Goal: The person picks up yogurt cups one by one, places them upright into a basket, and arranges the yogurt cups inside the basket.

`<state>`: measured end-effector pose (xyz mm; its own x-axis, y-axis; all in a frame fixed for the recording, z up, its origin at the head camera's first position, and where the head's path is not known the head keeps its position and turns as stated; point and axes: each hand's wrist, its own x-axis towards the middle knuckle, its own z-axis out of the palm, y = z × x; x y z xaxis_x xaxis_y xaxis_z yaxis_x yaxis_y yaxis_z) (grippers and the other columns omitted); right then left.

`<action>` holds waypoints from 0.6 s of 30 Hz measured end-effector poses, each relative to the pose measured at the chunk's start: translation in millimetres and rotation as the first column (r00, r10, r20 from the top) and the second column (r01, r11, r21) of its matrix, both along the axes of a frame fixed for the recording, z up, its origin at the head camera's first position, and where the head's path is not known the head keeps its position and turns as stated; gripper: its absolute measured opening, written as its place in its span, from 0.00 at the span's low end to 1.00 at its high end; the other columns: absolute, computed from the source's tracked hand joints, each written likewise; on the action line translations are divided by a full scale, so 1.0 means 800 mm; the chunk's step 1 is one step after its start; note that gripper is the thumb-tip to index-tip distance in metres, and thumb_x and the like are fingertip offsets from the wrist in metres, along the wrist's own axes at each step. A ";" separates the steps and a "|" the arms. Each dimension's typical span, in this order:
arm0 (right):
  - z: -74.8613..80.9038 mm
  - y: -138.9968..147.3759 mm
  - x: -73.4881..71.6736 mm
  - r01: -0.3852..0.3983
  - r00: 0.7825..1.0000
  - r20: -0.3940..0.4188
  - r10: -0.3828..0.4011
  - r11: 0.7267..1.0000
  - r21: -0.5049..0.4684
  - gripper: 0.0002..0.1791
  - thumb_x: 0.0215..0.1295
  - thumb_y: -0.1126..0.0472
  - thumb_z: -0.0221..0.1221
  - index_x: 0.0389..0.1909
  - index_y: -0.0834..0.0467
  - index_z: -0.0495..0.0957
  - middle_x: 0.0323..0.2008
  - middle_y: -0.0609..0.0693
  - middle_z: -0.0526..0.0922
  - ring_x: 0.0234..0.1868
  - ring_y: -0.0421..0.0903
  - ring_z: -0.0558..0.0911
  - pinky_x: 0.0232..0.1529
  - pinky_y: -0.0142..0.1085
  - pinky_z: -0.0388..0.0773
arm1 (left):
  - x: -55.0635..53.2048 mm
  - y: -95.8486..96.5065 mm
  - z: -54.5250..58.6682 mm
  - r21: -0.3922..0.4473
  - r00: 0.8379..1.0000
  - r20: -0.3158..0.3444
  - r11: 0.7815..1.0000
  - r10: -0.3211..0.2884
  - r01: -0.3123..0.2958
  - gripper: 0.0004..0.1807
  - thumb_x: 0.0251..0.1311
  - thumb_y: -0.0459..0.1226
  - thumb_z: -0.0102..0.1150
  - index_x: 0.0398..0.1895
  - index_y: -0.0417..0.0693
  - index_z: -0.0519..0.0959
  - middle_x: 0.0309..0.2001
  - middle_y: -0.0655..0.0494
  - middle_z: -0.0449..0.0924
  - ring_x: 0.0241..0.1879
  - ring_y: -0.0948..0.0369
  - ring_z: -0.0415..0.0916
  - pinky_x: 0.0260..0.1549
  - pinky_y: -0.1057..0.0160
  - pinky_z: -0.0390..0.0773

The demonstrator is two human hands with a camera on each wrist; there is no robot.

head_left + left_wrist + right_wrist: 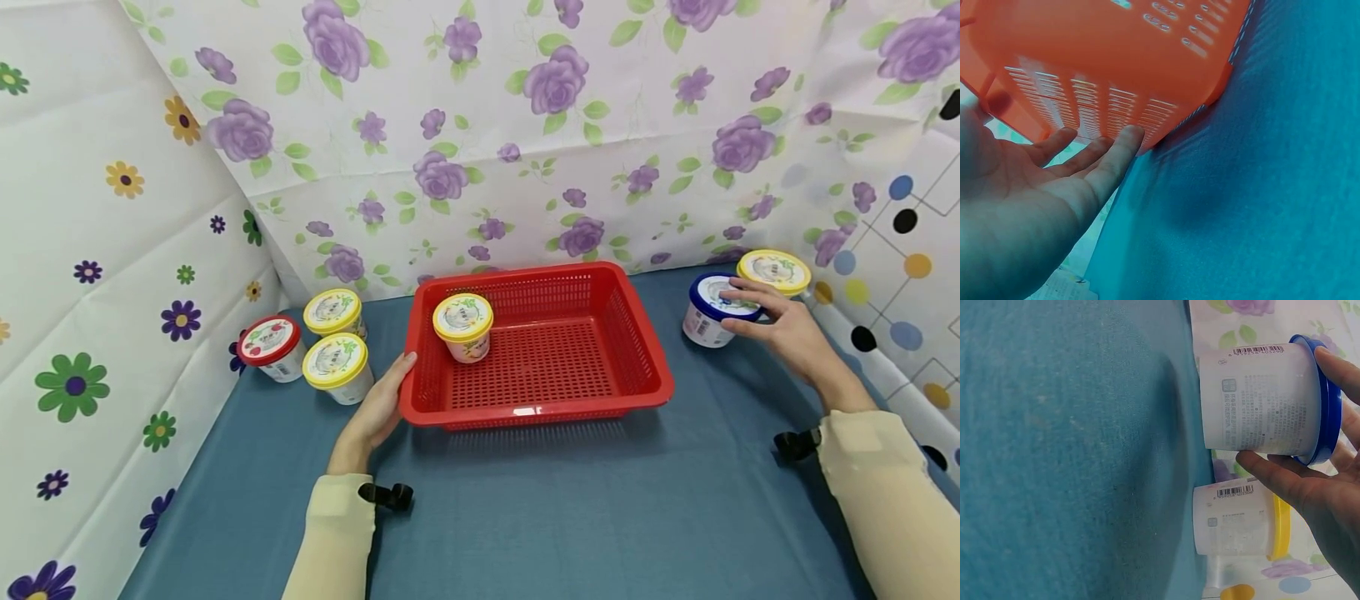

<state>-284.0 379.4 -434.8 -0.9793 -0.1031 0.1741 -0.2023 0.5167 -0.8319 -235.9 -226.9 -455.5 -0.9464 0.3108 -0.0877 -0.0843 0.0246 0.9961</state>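
A red plastic basket point(540, 418) with slotted walls sits on the blue cloth. My left hand point(378, 410) grips its left end, thumb at the rim; in the left wrist view, fingers point(1116, 156) lie against the outer slotted wall. One yellow-lidded tub point(462, 327) stands inside the basket, at its left. Over to the right, my right hand point(787, 333) holds a white tub with a blue lid point(708, 325) round its lid and side. The right wrist view shows printed text and a barcode on this tub point(1260, 400). Behind it stands another yellow-lidded tub point(776, 271).
Left of the basket, two yellow-lidded tubs point(332, 310) and a red-lidded tub point(272, 346) stand grouped. Flowered sheeting point(510, 192) rises behind the table, with patterned sheets along both sides. Blue cloth point(570, 508) extends in front of the basket.
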 end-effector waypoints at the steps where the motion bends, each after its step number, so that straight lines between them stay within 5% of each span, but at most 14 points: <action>1: 0.000 0.000 0.000 -0.003 1.000 -0.002 0.003 1.000 -0.002 0.30 0.72 0.56 0.67 0.72 0.57 0.74 0.80 0.45 0.60 0.78 0.42 0.56 0.54 0.14 0.60 | 0.000 0.000 0.000 0.001 1.000 -0.001 1.000 -0.001 0.001 0.34 0.83 0.56 0.36 0.80 0.47 0.55 0.57 0.36 0.75 0.47 0.57 0.80 0.47 0.62 0.82; 6: 0.000 0.000 0.000 0.003 1.000 0.009 -0.003 1.000 0.003 0.30 0.72 0.54 0.67 0.72 0.57 0.74 0.80 0.45 0.60 0.78 0.43 0.55 0.54 0.14 0.60 | 0.000 0.000 0.000 0.003 1.000 -0.005 1.000 -0.002 0.002 0.34 0.83 0.57 0.36 0.80 0.46 0.56 0.56 0.35 0.75 0.46 0.57 0.80 0.47 0.62 0.82; 12: -0.001 0.001 0.000 0.009 1.000 0.027 -0.009 1.000 0.000 0.31 0.73 0.53 0.66 0.73 0.56 0.73 0.81 0.45 0.58 0.80 0.45 0.53 0.69 0.29 0.55 | 0.000 0.001 -0.001 0.003 1.000 0.000 1.000 -0.002 0.002 0.35 0.82 0.57 0.36 0.80 0.47 0.55 0.59 0.35 0.73 0.48 0.57 0.79 0.47 0.62 0.82; 18: 0.003 -0.002 -0.002 0.005 1.000 0.002 -0.005 1.000 -0.004 0.31 0.73 0.54 0.66 0.73 0.57 0.73 0.81 0.45 0.59 0.79 0.43 0.55 0.58 0.14 0.57 | -0.001 0.000 -0.001 -0.002 1.000 -0.002 1.000 0.001 -0.001 0.35 0.82 0.58 0.36 0.81 0.48 0.55 0.60 0.33 0.72 0.48 0.57 0.79 0.48 0.62 0.81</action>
<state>-285.4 378.2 -432.1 -0.9802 -0.0969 0.1729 -0.1980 0.5141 -0.8345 -236.3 -226.7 -456.1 -0.9468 0.3100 -0.0862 -0.0820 0.0267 0.9963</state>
